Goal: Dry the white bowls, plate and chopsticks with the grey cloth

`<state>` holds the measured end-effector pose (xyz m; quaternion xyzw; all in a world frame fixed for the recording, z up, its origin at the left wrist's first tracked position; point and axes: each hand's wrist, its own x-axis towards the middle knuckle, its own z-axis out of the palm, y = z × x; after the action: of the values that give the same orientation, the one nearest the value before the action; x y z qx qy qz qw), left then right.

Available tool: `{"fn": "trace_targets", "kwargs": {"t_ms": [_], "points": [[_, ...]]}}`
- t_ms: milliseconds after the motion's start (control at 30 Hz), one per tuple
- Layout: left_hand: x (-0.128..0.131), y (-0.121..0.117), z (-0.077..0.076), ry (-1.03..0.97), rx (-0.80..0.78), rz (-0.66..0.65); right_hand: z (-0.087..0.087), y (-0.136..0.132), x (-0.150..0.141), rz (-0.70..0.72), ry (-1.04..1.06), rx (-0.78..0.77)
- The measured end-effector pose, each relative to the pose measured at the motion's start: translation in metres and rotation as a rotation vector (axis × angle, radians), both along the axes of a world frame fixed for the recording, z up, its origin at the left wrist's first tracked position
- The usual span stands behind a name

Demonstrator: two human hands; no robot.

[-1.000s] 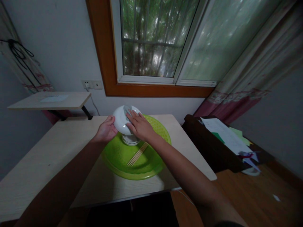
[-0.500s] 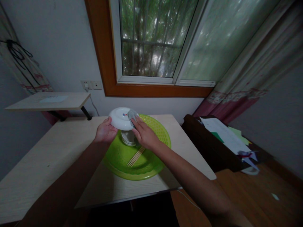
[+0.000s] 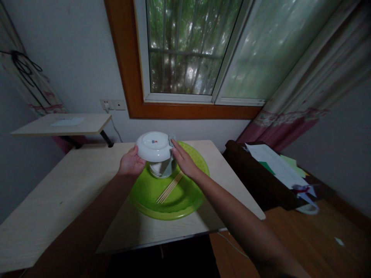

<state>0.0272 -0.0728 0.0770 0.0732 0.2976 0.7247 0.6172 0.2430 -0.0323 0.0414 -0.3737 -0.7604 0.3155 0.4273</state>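
Note:
My left hand [image 3: 131, 161] is closed on the left rim of a white plate [image 3: 153, 148]. The plate is tilted so its underside, with a small red and blue mark, faces me. At its right edge, my right hand [image 3: 184, 159] presses a grey cloth [image 3: 171, 139] against the rim, fingers together; most of the cloth is behind the fingers. Below the plate, a stack of white dishes [image 3: 158, 170] sits in a round green tray [image 3: 176, 213]. Several wooden chopsticks [image 3: 169, 188] lie in the tray in front of the stack, their far ends near my right hand.
The tray stands on a pale wooden table [image 3: 69, 193]. A raised shelf [image 3: 63, 123] is at the back left. Behind the table are a wall with sockets [image 3: 113, 104] and a window [image 3: 191, 50]. A dark cabinet [image 3: 252, 177] bearing papers stands to the right.
My right hand has slid with the cloth from the plate's underside out to its right edge. The plate has shifted slightly right, and its mark is now uncovered.

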Motion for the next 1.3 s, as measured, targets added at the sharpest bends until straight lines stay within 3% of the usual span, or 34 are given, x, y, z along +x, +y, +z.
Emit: {"fn": "trace_targets", "kwargs": {"t_ms": [233, 400, 567, 733, 933, 1133, 1300], "points": [[0.004, -0.001, -0.011, 0.184, 0.114, -0.137, 0.010, 0.020, 0.000, -0.103, 0.281, -0.214], [-0.002, -0.001, -0.017, 0.277, 0.241, -0.226, 0.003, 0.031, -0.008, -0.093, 0.422, -0.296], [-0.009, -0.002, -0.014, 0.355, 0.244, -0.373, -0.002, 0.033, -0.010, -0.101, 0.492, -0.352], [-0.011, 0.002, -0.017, 0.556, 0.181, -0.348, 0.010, 0.026, -0.007, -0.153, 0.356, -0.239], [-0.015, 0.008, -0.019, 0.837, 0.180, -0.280, 0.022, 0.020, -0.001, -0.080, 0.173, -0.029], [-0.010, 0.003, -0.021, 0.763, 0.249, -0.297, 0.025, 0.020, 0.006, 0.007, 0.052, 0.163], [-0.003, -0.002, -0.020, 0.708, 0.266, -0.250, 0.031, 0.009, 0.000, -0.078, -0.039, 0.310]]}}
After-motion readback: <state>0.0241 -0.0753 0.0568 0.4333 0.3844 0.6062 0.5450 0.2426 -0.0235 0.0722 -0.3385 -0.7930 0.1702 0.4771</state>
